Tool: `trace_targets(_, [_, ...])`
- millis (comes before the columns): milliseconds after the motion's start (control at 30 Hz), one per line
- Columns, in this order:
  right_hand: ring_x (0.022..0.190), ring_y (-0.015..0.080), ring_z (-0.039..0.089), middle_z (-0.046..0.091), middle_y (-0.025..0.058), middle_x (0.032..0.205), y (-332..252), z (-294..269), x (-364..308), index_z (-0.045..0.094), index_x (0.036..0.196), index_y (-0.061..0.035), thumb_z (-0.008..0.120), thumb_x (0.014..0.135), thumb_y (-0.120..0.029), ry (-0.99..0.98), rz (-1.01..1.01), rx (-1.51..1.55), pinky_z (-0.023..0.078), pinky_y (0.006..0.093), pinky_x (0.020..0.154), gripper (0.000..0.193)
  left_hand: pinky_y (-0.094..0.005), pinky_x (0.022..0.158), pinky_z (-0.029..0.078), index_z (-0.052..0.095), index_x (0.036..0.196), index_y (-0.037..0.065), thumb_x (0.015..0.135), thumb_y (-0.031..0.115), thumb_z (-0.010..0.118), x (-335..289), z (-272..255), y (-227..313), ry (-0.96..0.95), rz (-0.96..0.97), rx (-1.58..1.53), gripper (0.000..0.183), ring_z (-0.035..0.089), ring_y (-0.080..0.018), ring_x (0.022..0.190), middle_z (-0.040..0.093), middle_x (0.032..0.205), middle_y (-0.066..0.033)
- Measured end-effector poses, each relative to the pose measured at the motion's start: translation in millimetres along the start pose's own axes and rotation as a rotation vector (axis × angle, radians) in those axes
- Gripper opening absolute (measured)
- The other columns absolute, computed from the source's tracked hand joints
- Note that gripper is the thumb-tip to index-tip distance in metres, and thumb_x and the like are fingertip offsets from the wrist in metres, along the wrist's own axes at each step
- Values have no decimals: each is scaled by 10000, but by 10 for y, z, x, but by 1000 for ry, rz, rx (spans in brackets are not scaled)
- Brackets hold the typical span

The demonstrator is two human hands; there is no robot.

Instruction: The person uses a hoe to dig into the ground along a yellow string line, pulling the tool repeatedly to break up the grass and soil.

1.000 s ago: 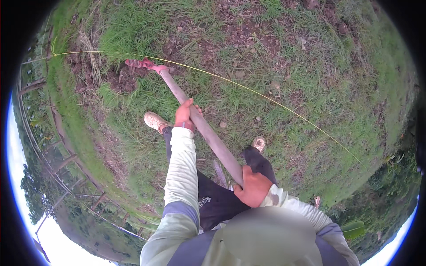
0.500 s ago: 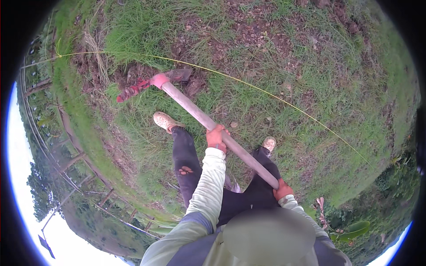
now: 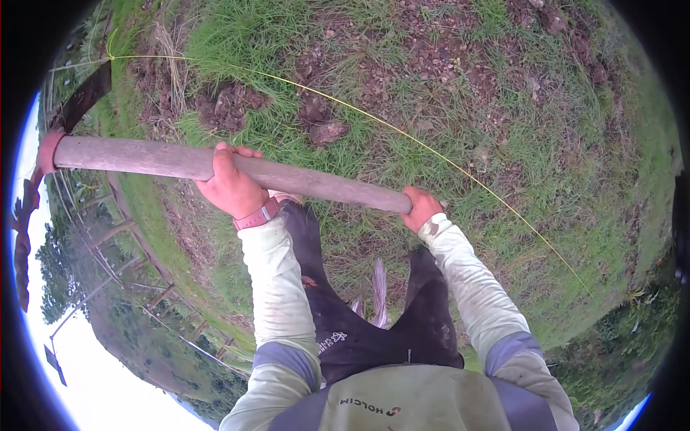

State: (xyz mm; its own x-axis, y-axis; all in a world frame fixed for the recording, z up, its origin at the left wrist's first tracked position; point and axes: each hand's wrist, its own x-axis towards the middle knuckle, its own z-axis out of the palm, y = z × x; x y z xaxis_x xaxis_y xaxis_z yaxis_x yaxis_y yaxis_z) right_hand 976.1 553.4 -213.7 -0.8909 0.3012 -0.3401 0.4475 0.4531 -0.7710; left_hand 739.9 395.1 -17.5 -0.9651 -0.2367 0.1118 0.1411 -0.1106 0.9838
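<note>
My left hand point(image 3: 233, 185), with a reddish band at its wrist, is closed around the middle of a mattock's wooden handle point(image 3: 309, 177). At the handle's other end, my right hand point(image 3: 422, 208) grips the butt. The mattock is raised and lies almost level across my body. Its head is at the far left, with a red collar point(image 3: 49, 151), a dark broad blade point(image 3: 88, 95) pointing up the picture and a dark, uneven arm point(image 3: 23, 244) pointing down. Beyond the handle, loose dug earth point(image 3: 230, 105) lies in the grass.
A thin yellow string point(image 3: 402, 133) crosses the grass above the handle. Dark clods point(image 3: 327, 132) lie beside it. My legs point(image 3: 431, 309) stand apart on the slope. A fence-like row of posts and rails point(image 3: 115, 233) runs along the left.
The mattock has come up off the dug earth and swung left, its head now at the far left edge. Both hands have risen with the handle, still gripping it.
</note>
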Motion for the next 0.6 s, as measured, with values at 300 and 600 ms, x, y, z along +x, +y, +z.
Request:
trace_targets(300, [837,427,663,674,234,852,-53,130,-1909,477,1065,-8,680,762,-251,-367,601,-265,541,508,747,438,-401,460,489,474,1074,-20,818,78,596,-755,-500,-2736,-98,-976,310,301,537,-244,482,524,737,-117])
trace_targets(600, [832,427,660,669,217,862,-89,347,-2267,453,1076,-43,697,762,-270,-371,627,-216,540,495,759,458,-387,487,493,507,966,32,804,26,603,-897,-758,-2607,-171,-1113,178,188,542,-226,555,541,743,-93])
